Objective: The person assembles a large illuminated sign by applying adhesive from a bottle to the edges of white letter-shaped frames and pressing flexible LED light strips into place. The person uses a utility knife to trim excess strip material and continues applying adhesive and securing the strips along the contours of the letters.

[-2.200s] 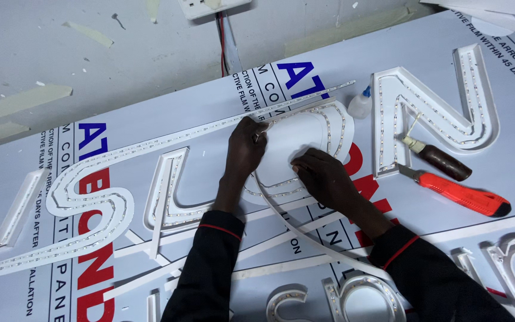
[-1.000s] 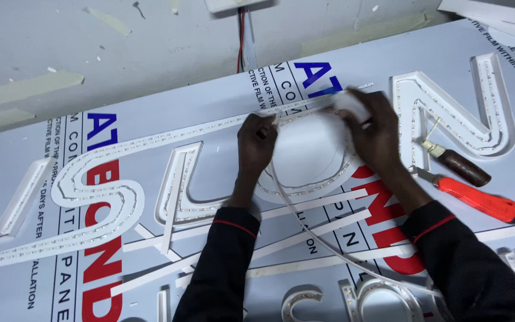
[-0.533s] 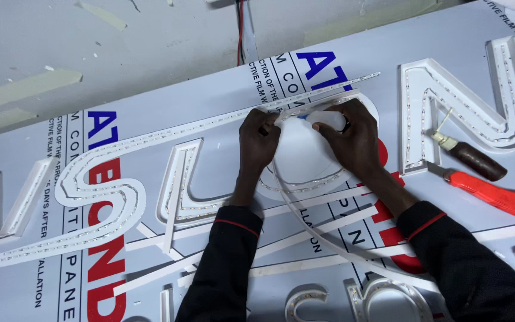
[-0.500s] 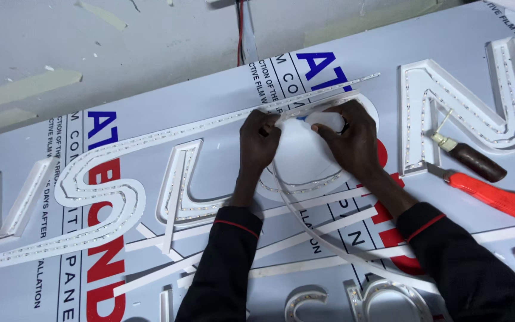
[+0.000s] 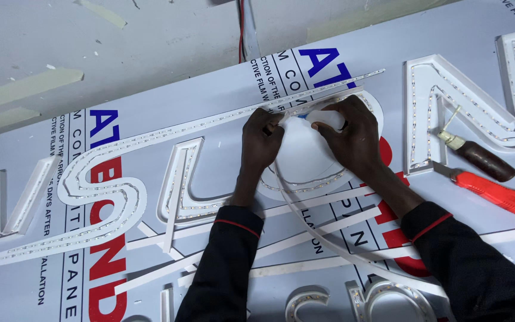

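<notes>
panel (image 5: 168, 113): a pale sheet with printed film fills most of the bench; its far edge runs slantwise below the bare grey bench top.
letters: white channel letters lie across the panel, an s-shape (image 5: 99, 191) toward the left edge, an n-shape (image 5: 466, 107) toward the right edge.
round letter (image 5: 308, 158): the thing you work on, mid-panel near the far edge, between your two hands.
long strip (image 5: 198, 125): a thin white led strip runs along the far edge to the round letter's top.
loose strip (image 5: 335, 244): curves from the round letter toward the near edge, crossing your right sleeve's side.
right hand (image 5: 353, 134): your fingers are curled round a small white bottle (image 5: 327, 120), pressed to the letter's top rim.
left hand (image 5: 261, 140): your fingers pinch narrow on the strip at the rim.
tools: a red-handled cutter (image 5: 499, 195) and a brown-handled tool (image 5: 478, 158) lie by the right edge, just beside the n-shape.
open room: bare panel lies left of your left forearm.
</notes>
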